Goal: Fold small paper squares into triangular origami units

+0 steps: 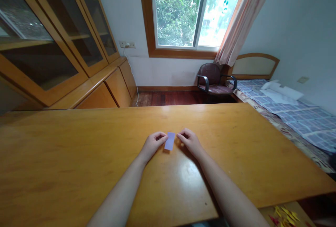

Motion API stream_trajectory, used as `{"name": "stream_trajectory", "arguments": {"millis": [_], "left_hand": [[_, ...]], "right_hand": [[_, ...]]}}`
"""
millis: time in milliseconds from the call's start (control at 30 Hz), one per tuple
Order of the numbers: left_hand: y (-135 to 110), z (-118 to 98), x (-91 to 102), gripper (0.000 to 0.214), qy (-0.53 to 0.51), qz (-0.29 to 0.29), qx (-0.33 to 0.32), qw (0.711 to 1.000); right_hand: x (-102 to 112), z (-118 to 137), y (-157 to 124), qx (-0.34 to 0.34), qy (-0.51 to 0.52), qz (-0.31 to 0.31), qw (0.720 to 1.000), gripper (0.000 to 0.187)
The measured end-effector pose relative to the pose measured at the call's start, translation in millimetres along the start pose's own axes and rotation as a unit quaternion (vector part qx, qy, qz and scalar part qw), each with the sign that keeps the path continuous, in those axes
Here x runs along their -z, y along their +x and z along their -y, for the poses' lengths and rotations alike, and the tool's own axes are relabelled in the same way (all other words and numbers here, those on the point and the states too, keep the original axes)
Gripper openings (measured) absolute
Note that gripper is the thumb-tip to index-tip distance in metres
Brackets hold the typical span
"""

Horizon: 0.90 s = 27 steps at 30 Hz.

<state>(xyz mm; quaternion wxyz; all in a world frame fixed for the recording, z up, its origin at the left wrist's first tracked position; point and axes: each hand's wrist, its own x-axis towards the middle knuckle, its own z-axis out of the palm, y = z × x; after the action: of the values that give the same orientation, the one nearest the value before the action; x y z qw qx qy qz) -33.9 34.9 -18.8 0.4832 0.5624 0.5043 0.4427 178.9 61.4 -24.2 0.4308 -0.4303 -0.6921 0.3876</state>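
A small purple rectangle of paper [169, 141] is held just above the wooden table [78, 157], with a shadow under its lower edge. My left hand [154, 143] pinches its left side between thumb and fingertips. Close to the paper's upper right corner is my right hand [190, 141], its thumb and forefinger brought together. A narrow gap seems to separate those fingertips from the paper, and nothing shows between them.
Yellow and red paper-like pieces [285, 216] lie on a lower surface at the bottom right. Beyond the table stand a dark armchair [212, 80] and a bed [301, 115] with white sheets on it. A glass-fronted cabinet [91, 81] lines the left side.
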Motion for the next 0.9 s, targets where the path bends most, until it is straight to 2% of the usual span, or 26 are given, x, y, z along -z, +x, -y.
{"name": "stream_trajectory", "arguments": {"millis": [200, 433, 900], "left_hand": [[2.2, 5.4, -0.9, 0.022, -0.047, -0.023, 0.009, 0.999], [4.4, 15.0, 1.4, 0.026, -0.064, -0.023, -0.003, 0.998], [4.6, 14.8, 0.5, 0.026, -0.081, -0.023, -0.003, 0.996]], "right_hand": [[-3.1, -0.4, -1.9, 0.033, -0.006, 0.013, 0.999, 0.014], [-4.9, -2.9, -2.4, 0.034, -0.016, 0.025, 0.999, 0.009], [-5.0, 1.6, -2.3, 0.039, -0.025, 0.034, 0.998, 0.007]]}}
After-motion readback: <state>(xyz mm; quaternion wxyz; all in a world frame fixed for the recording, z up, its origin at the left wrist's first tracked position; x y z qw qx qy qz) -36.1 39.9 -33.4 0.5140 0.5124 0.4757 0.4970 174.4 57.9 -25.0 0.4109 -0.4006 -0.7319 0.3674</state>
